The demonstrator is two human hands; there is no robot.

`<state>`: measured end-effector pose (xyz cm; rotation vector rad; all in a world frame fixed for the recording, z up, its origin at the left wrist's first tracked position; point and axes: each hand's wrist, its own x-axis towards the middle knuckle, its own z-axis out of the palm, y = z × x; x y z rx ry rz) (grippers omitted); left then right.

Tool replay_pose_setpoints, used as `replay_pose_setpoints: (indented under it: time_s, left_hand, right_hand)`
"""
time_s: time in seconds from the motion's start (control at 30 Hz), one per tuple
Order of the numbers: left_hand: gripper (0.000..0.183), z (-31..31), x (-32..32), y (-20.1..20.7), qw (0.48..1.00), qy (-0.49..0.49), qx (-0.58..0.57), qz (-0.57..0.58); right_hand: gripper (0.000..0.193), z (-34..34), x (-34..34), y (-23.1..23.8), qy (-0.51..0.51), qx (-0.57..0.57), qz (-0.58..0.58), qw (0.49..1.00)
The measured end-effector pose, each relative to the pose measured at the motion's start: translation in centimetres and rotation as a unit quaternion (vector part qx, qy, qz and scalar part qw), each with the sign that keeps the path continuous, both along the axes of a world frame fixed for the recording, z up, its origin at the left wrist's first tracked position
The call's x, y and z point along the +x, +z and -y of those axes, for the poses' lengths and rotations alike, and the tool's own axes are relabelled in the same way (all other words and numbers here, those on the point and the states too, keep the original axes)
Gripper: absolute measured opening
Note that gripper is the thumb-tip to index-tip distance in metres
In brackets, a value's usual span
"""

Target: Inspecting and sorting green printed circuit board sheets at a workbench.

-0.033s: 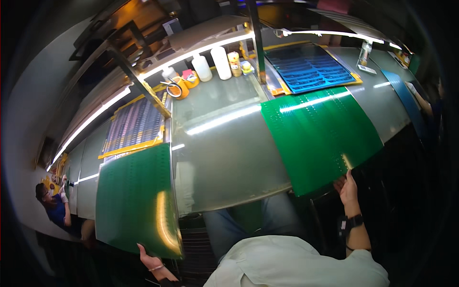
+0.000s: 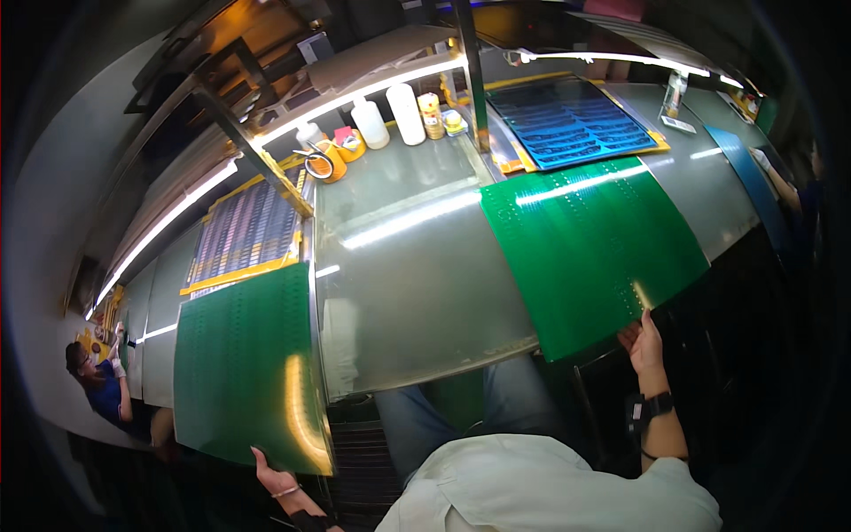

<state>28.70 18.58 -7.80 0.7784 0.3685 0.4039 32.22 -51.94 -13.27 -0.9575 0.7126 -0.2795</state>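
Observation:
A large glossy green panel (image 2: 248, 368) with faint rows of small marks extends over the bench's front edge at my left. My left hand (image 2: 275, 476) pinches its near edge from below, thumb uppermost, the fingers partly hidden beneath it. On the right, a second green panel (image 2: 594, 257) with dotted rows lies partly on the glass top and overhangs the front. My right hand (image 2: 644, 344) grips its near edge close to the right corner, with the thumb at the edge and the fingers underneath. Both panels reflect the lamps brightly.
Between the panels runs the grey glass bench top (image 2: 417, 293). Behind are white bottles (image 2: 407, 113), orange tape rolls (image 2: 325, 162), a patterned blue sheet (image 2: 581, 124) and a striped film (image 2: 244, 230). A post (image 2: 472, 80) rises mid-bench. People work at far left (image 2: 105, 381) and far right.
The left panel and my left hand have shifted slightly left and up. The right panel and my right hand are almost unchanged, and the whole view has moved a little.

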Motion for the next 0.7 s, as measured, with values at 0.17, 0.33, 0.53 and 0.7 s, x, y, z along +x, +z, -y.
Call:
replay_pose_setpoints:
  time_s: [0.17,0.33,0.53,0.7]
  left_hand:
    - [0.033,-2.9,4.0,-2.4,0.997,0.024,-0.063,-0.025]
    - [0.033,-3.8,4.8,-4.2,0.991,0.042,-0.064,-0.11]
    - [0.036,-4.2,4.1,-6.0,0.988,0.019,-0.048,-0.147]
    - [0.041,-0.4,3.2,-3.5,0.977,-0.013,-0.047,-0.206]
  right_hand:
    - [0.03,1.0,0.5,1.1,0.015,0.037,-0.02,0.999]
    - [0.022,-0.3,0.0,3.7,0.098,0.043,-0.005,0.994]
    - [0.033,-6.7,-3.2,4.3,0.232,0.166,0.035,0.958]
    - [0.032,-9.8,-4.6,2.7,0.327,0.153,0.045,0.931]
